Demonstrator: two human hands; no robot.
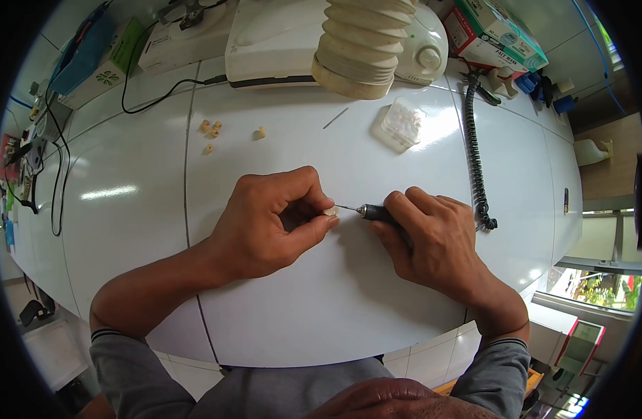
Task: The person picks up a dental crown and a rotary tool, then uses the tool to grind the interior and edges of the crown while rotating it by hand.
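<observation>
Between the thumb and forefinger of my left hand (268,223) is a small off-white piece that looks like a dental crown (331,211). My right hand (436,234) grips a black rotary handpiece (378,213) like a pen, its metal collar pointing left. The thin bur (347,207) in its nose reaches right to the crown, close by my left fingertips. Farther back on the white table (265,321) lie several yellowish tooth-shaped pieces (215,128), with a single one (261,132) set apart to their right.
A thin metal pin (336,118) and a clear plastic box (403,122) lie beyond my hands. Over the back edge hangs a ribbed hose (359,56), before a white machine (272,45). A coiled black cord (475,146) runs along the right; cartons (499,35) stand behind it.
</observation>
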